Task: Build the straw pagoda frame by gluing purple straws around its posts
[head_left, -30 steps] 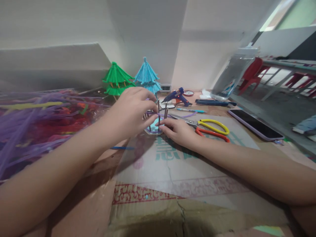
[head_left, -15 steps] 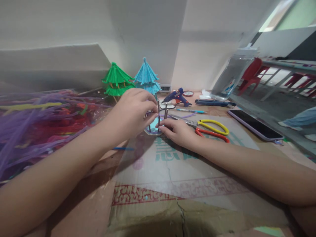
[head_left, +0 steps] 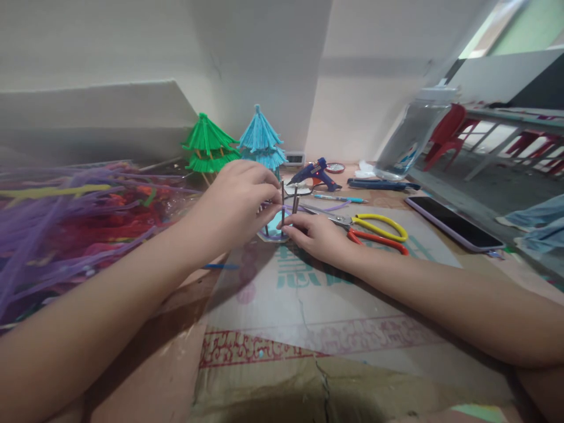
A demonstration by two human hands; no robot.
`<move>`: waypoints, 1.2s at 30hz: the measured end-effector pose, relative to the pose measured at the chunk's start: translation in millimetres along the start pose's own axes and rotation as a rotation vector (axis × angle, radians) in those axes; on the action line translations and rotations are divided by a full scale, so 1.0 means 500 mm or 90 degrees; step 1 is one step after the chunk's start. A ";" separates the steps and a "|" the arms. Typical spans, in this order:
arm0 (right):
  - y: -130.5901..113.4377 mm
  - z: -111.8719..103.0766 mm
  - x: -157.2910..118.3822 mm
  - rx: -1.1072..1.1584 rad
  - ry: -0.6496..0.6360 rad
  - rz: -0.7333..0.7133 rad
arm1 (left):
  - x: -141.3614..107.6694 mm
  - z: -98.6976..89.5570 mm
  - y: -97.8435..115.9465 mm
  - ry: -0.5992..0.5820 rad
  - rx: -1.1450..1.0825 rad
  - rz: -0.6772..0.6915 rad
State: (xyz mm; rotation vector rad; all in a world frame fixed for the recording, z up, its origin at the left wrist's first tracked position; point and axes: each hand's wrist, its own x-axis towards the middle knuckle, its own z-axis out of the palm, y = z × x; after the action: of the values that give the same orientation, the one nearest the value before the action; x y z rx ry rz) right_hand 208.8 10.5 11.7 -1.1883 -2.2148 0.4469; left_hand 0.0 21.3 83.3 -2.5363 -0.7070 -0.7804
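A small pale-blue base (head_left: 274,223) with a purple rim stands on the cardboard, with several upright brown sticks (head_left: 295,200) on it. My left hand (head_left: 247,197) reaches over its left side, thumb and fingers pinched at a purple pipe cleaner (head_left: 337,207) that runs between the sticks and trails off to the right. The left fingers partly hide the grip. My right hand (head_left: 319,238) rests low at the base's right side, its thumb and forefinger closed on a front brown stick near the rim. Scissors (head_left: 348,221) with yellow and red handles lie just beyond the right hand.
Green (head_left: 207,141) and blue (head_left: 261,141) tiered pipe-cleaner roofs stand behind. A blue glue gun (head_left: 317,173), pen (head_left: 339,198), utility knife (head_left: 383,184), clear jar (head_left: 409,138) and phone (head_left: 453,222) lie rightward. Bundled pipe cleaners (head_left: 88,235) fill the left. A person's trouser legs (head_left: 537,220) show right.
Both hands keep almost the same place and grip at the sticks. The view has shifted slightly, and the person's legs at the right have moved a little.
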 end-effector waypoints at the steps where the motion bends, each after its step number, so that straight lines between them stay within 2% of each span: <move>1: 0.000 0.000 0.000 0.000 0.000 0.000 | 0.000 0.001 0.000 0.000 0.001 0.002; 7: -0.001 0.000 -0.002 -0.004 -0.004 0.004 | 0.000 -0.002 -0.002 -0.015 -0.004 0.006; 14: 0.009 0.005 -0.002 0.014 0.013 0.007 | 0.006 -0.042 0.000 -0.044 -0.019 -0.035; 21: 0.012 0.000 -0.007 0.032 0.024 -0.008 | -0.001 -0.032 0.005 -0.038 0.007 -0.001; 29: -0.001 -0.025 -0.018 -0.023 0.049 -0.007 | 0.007 -0.050 0.007 -0.043 0.014 -0.018; 36: -0.021 -0.050 -0.029 -0.067 0.041 -0.081 | 0.015 -0.069 0.023 -0.055 0.057 -0.062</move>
State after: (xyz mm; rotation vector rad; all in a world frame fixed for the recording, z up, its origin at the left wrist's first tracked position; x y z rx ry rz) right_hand 224.4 -6.7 32.0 -1.0908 -2.2661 0.2406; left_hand -2.1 -2.2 111.6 -2.4826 -0.8805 -0.6576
